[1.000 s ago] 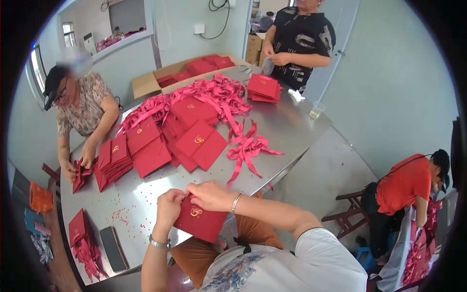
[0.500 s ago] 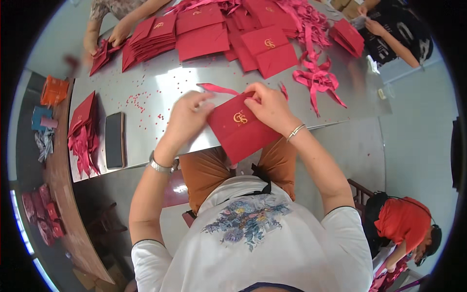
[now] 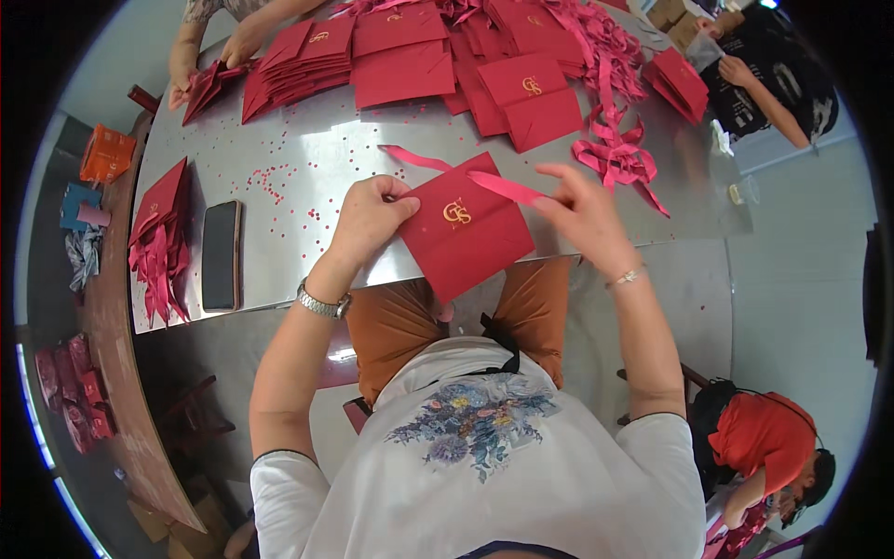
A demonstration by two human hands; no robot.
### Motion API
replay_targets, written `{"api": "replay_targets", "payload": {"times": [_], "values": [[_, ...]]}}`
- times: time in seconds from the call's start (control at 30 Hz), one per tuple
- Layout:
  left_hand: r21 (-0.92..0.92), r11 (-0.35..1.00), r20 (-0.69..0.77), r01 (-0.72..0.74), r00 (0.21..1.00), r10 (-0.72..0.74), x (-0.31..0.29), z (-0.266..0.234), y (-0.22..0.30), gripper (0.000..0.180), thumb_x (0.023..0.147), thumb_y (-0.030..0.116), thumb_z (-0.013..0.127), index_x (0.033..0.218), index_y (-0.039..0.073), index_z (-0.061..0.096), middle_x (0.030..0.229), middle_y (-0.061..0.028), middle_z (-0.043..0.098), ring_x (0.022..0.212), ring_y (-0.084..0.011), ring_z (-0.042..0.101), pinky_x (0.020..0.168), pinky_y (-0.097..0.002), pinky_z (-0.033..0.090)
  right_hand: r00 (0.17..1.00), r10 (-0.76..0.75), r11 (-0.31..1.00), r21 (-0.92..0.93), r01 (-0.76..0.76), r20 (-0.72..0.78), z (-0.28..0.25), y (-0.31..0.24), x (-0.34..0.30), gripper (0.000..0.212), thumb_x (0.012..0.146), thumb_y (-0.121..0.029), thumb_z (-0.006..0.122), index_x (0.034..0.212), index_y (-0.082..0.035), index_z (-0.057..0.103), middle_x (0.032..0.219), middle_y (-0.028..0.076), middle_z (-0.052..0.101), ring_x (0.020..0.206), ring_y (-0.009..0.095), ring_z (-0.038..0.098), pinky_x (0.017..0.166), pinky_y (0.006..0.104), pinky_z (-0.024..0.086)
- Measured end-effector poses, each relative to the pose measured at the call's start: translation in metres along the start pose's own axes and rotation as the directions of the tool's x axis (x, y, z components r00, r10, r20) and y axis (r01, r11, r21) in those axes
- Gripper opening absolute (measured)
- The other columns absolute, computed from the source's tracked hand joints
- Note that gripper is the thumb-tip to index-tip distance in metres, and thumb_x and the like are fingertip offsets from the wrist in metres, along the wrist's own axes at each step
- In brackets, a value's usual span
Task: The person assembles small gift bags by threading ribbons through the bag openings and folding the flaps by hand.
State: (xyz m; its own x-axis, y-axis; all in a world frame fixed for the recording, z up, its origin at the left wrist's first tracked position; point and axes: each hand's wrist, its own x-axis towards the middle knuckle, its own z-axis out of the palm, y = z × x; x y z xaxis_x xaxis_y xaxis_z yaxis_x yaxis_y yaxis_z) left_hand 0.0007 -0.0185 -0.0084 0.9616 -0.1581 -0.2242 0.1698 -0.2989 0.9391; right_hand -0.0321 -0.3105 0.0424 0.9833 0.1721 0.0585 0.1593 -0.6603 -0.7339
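Note:
A flat red paper gift bag [image 3: 475, 247] with a gold emblem lies at the table's near edge, its lower part jutting over my lap. My left hand [image 3: 374, 212] pinches its left edge between thumb and fingers. A pink ribbon [image 3: 507, 189] comes out of the bag near its upper part, and my right hand [image 3: 582, 212] grips the ribbon's end to the right, pulled fairly straight. The ribbon's other end [image 3: 410, 156] lies loose on the metal beyond the bag.
Stacks of red bags [image 3: 400, 61] line the far side of the metal table [image 3: 307, 158]. Tangled pink ribbons [image 3: 615, 149] lie at right. A phone [image 3: 222, 256] and ribboned bags [image 3: 160, 210] sit at left. Red paper dots are scattered about. Co-workers' hands [image 3: 244, 42] work at far left.
My right hand has moved from the bag's top rightward, drawing the ribbon out. My left hand has closed on the bag's left edge.

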Motion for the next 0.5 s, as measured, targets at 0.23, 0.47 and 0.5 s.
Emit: {"api": "replay_targets", "payload": {"times": [0.23,0.47,0.5], "values": [[0.148,0.988,-0.001,-0.045,0.999,0.046,0.007,0.001,0.002,0.012,0.085,0.008,0.068,0.089,-0.003,0.066,0.077,-0.0019,0.064,0.066,-0.0086,0.056,0.058,-0.023,0.046,0.992,0.065,0.791,0.601,-0.117,0.108,-0.034,0.016,-0.047,0.03,0.086,-0.012,0.069,0.115,-0.003,0.062,0.08,-0.002,0.06,0.071,0.006,0.054,0.06,0.0246,0.043],[0.042,0.999,0.054,0.009,0.998,-0.012,0.005,-0.002,0.005,0.013,0.085,0.009,0.067,0.093,-0.001,0.066,0.081,-0.0026,0.065,0.068,-0.0087,0.058,0.058,-0.0226,0.047,0.963,-0.228,0.347,0.936,-0.057,0.143,-0.027,0.015,-0.052,0.026,0.089,-0.003,0.055,0.112,0.005,0.063,0.105,0.013,0.065,0.091,0.016,0.061,0.083,0.0274,0.049],[0.039,0.999,0.066,0.015,0.998,-0.018,0.003,-0.004,0.007,0.013,0.085,0.009,0.067,0.094,-0.002,0.066,0.082,-0.0031,0.065,0.07,-0.009,0.058,0.059,-0.0228,0.047,0.964,-0.224,0.348,0.935,-0.06,0.145,-0.026,0.011,-0.053,0.026,0.089,-0.003,0.055,0.112,0.005,0.063,0.105,0.013,0.065,0.091,0.016,0.061,0.083,0.0274,0.049]]}}
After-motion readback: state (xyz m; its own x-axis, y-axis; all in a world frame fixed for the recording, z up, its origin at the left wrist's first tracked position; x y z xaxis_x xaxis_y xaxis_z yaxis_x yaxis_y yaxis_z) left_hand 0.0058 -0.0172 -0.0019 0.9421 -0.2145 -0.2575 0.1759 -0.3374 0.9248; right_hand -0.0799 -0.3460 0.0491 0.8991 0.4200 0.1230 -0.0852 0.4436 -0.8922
